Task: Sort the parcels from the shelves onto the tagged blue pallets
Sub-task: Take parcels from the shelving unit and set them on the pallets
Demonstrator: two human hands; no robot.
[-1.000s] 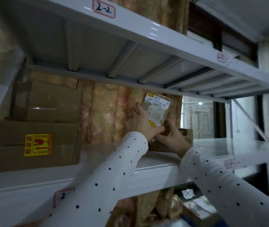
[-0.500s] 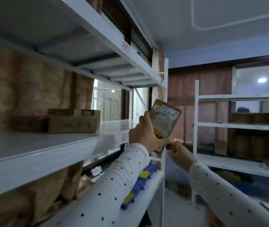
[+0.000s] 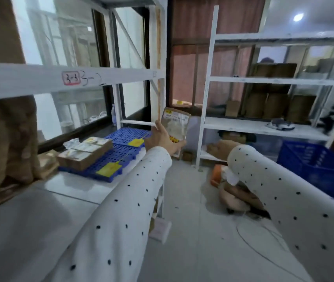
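My left hand (image 3: pixel 161 139) grips a small brown parcel (image 3: pixel 174 126) by its lower edge and holds it upright in the air, its white label facing me. My right hand (image 3: pixel 220 148) hovers to the right of the parcel, apart from it and holding nothing. Down to the left, two blue pallets (image 3: pixel 121 153) lie on a low white shelf. A yellow tag (image 3: pixel 135 142) lies on the far pallet and another yellow tag (image 3: pixel 108 169) on the near one. Several brown parcels (image 3: pixel 84 152) sit on the near pallet's left side.
A white shelf beam (image 3: pixel 30 80) marked 3-3 and 3-2 crosses at upper left. A second white rack (image 3: pixel 263 128) with cardboard boxes stands ahead on the right. A blue crate (image 3: pixel 314 165) sits by it. Bags and a parcel (image 3: pixel 235 197) lie on the floor.
My view has swung right and down from the upper shelf to the low shelf with the pallets. The right hand has let go of the parcel; only the left hand holds it.
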